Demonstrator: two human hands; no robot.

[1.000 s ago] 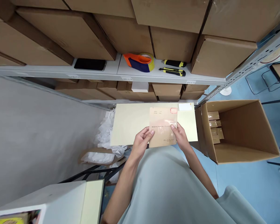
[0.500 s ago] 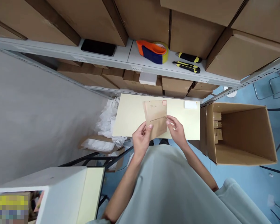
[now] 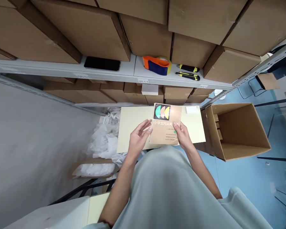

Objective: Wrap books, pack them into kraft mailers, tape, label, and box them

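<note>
A thin, worn paperback book (image 3: 165, 132) is held over the cream table, its cover facing up. The cover is tan, with a black panel of green, pink and yellow half-circles and a line of Chinese characters. My right hand (image 3: 184, 135) grips the book's right edge, thumb on the cover and fingers behind it. At the left edge is my left hand (image 3: 139, 136), its thumb and fingers apart and close beside the book; whether the fingertips touch it is hard to tell.
The narrow cream table (image 3: 131, 127) carries a small white box (image 3: 192, 109). To its right stands an open carton (image 3: 243, 149) with small boxes inside. Above, a shelf (image 3: 131, 71) holds a phone (image 3: 102, 63), a tape dispenser (image 3: 157, 65) and utility knives (image 3: 188, 72). White plastic bags (image 3: 102, 136) lie left.
The book has been turned from its plain back to its illustrated front cover. My right hand has taken its right edge, and my left thumb has come off the book's face.
</note>
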